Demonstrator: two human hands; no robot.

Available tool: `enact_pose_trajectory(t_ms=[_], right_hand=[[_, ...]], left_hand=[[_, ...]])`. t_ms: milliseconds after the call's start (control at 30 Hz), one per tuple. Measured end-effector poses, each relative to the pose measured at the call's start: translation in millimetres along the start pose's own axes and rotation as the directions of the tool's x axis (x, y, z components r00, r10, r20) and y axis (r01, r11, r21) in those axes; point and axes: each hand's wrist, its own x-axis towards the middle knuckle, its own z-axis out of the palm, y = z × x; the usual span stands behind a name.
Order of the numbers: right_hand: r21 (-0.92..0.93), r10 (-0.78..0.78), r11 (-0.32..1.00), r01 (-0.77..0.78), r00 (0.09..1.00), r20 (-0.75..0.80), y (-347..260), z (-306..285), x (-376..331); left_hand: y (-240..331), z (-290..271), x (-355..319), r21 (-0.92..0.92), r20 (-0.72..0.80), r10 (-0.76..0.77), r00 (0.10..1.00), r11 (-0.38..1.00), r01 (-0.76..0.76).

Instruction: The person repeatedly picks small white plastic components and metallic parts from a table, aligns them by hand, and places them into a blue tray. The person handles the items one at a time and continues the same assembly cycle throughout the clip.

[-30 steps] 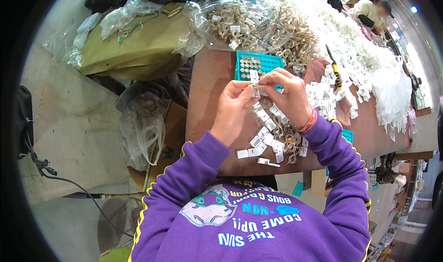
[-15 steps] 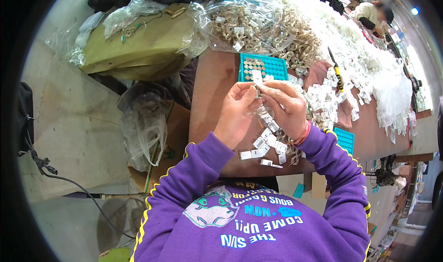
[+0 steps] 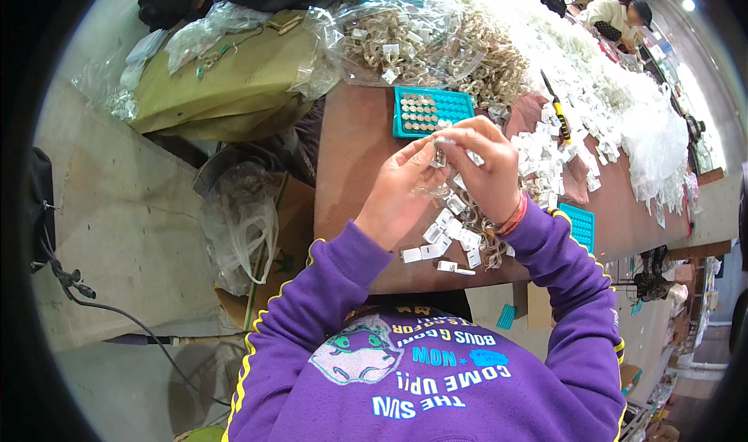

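My left hand (image 3: 401, 189) is closed on a small plastic case (image 3: 438, 158) with pale wire hanging below it; its inner side seems turned toward me. My right hand (image 3: 489, 165) bends over the case, its thumb and fingertips pinched together at the top. Whatever they pinch is hidden. Just beyond the hands lies a turquoise tray (image 3: 401, 127) with rows of round, coin-like metal cells (image 3: 419, 109) on its left side and bare pockets on the right. Several white plastic cases (image 3: 444, 228) with wires lie on the table below my hands.
The brown table (image 3: 347, 165) carries a heap of white cases (image 3: 538, 158), a yellow-black utility knife (image 3: 559, 115), bagged wired parts (image 3: 389, 45) and a second turquoise tray (image 3: 578, 225). A plastic bag (image 3: 241, 224) hangs at the left. Another person (image 3: 615, 17) works at far right.
A white flat piece that stuck up above my fingertips no longer shows there. My right fingers have risen over the case, and more of the tray's cells are visible.
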Motion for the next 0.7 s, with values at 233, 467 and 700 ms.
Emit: enact_pose_trajectory(t_ms=[233, 467, 700], right_hand=[[-0.215, -0.409, 0.865, 0.453, 0.886, 0.221, 4, -7, 2], [-0.297, -0.404, 0.819, 0.491, 0.861, 0.309, 8, -7, 1], [-0.262, -0.273, 0.899, 0.351, 0.917, 0.291, 9, -16, -3]], left_hand=[[-1, -9, -2, -0.135, 0.104, -0.008, 0.995, 0.991, 0.022], [-4, -11, -1, -0.158, -0.107, -0.080, 0.991, 0.985, 0.062], [0, 5, -6, 0.415, -0.145, 0.073, 0.987, 0.910, -0.006]])
